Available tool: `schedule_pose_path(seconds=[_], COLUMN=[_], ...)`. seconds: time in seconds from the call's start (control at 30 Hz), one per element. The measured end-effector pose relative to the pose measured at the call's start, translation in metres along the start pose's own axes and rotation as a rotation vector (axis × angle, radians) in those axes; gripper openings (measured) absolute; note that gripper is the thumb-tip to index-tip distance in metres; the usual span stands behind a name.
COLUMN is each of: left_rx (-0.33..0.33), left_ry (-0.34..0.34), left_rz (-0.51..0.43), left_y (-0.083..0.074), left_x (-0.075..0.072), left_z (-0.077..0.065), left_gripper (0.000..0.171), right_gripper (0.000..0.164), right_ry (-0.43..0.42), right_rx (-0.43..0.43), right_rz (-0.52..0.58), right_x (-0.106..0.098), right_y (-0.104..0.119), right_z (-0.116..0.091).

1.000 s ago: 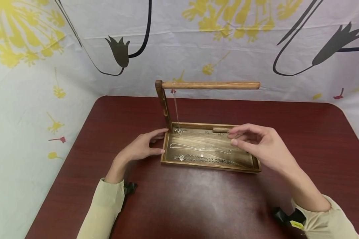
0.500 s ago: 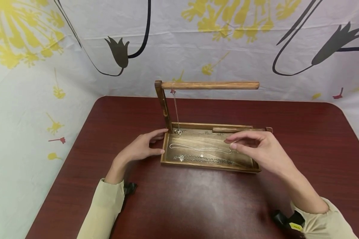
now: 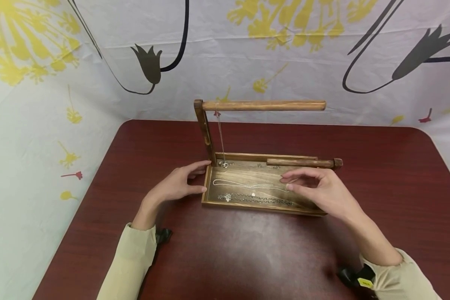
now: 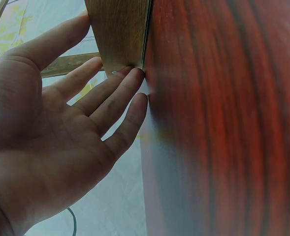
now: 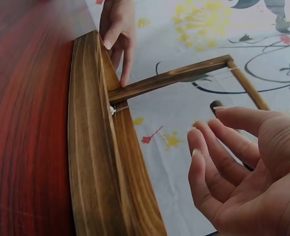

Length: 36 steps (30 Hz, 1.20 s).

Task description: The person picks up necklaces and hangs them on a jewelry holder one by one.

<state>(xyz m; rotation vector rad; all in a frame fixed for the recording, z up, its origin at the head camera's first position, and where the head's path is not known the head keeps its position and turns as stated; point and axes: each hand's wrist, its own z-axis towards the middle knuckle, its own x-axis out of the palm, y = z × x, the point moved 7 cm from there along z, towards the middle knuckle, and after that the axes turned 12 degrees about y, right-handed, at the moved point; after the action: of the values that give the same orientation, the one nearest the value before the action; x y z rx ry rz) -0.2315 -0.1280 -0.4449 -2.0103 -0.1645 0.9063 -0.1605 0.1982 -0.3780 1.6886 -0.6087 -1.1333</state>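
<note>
- One white patterned cloth [image 3: 210, 41] hangs at the left and behind; one dark red desk [image 3: 240, 250] spans the width.
- One pale left sleeve [image 3: 129, 254], one black wrist piece [image 3: 163, 236] beside its cuff.
- One left hand [image 3: 176, 183], fingers and thumb extended and spread, touching the left end of the wooden tray; it grips nothing.
- One wooden upright [image 3: 205, 135] at the tray's back left corner, carrying one long bar [image 3: 264, 106] that reaches right.
- One fine chain [image 3: 221, 137] hanging from that bar near the upright; one pendant [image 3: 225, 165] at its foot.
- One wooden tray [image 3: 262, 209] on the desk, between the hands. Lying in it: one pale looped chain [image 3: 255, 186] across the middle, one darker linked chain [image 3: 260, 201] along the near side. Whether the small pieces at the back make another, I cannot tell.
- One shorter bar [image 3: 301, 162] by the back right edge, lower than the first.
- One right hand [image 3: 318, 187] over the tray's right part, fingers loosely bent, a gap before the thumb, holding nothing visible; the pale chain's right end is just beside the fingertips.
- One right sleeve [image 3: 403, 271], one yellow label [image 3: 365, 283] near its cuff, writing too small to read.
</note>
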Motion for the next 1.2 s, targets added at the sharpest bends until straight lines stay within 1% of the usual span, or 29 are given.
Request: schedule_pose_path(seconds=[0.17,0.3,0.4,0.67,0.77,0.9,1.03,1.2], left_rx=[-0.001,-0.001,-0.001,0.004,0.003,0.001,0.004,-0.002], left_ry=[-0.003,-0.010,-0.011,-0.007,-0.008,-0.010,-0.011,-0.017], left_rz=[0.003,0.009,0.013,0.010,0.007,0.010,0.011,0.012], left_y=[0.001,0.000,0.000,-0.001,-0.001,-0.002,-0.002,0.000], left_x=[0.000,-0.001,-0.001,0.000,-0.001,-0.001,0.000,0.000], left_z=[0.001,0.001,0.001,0.000,0.000,0.000,0.000,0.000], left_gripper=[0.075,0.075,0.075,0.075,0.075,0.075,0.075,0.075], right_gripper=[0.021,0.023,0.024,0.025,0.030,0.037,0.036,0.030], right_ry=[-0.006,0.000,0.002,0.000,-0.001,-0.002,-0.014,-0.029], right_rx=[0.028,0.026,0.026,0.067,0.082,0.095,0.089,0.052], right_rz=[-0.005,0.008,0.001,-0.033,-0.060,-0.065,-0.077,-0.136], right_x=[-0.001,-0.001,0.000,0.004,0.005,0.007,0.008,0.011], right_y=[-0.009,-0.013,-0.014,-0.025,-0.027,-0.030,-0.032,-0.034], right_z=[0.002,0.004,0.005,0.009,0.011,0.013,0.016,0.020])
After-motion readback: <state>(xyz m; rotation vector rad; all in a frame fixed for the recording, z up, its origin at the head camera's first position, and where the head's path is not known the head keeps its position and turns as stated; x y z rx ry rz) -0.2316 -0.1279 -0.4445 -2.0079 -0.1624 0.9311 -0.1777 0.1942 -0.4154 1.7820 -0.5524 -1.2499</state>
